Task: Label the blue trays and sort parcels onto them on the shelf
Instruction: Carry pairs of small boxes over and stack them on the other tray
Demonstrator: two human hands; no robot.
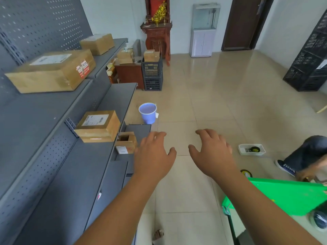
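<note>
My left hand (pixel 153 154) and my right hand (pixel 213 152) are stretched out over the tiled floor, palms down, fingers apart, holding nothing. The grey metal shelf (pixel 53 131) runs along the left. A large cardboard parcel (pixel 53 70) and a smaller one (pixel 98 43) lie on its upper level. A labelled parcel (pixel 98 126) rests on the middle level. A small open carton (pixel 126 144) sits lower down, just left of my left hand. No blue tray is in view.
A blue plastic basket (pixel 148 113) stands on the floor ahead. Black crates (pixel 152 75) hold more boxes further back. A green stool (pixel 283 197) and a seated person's leg (pixel 304 154) are at the right, next to a white tray (pixel 251 149).
</note>
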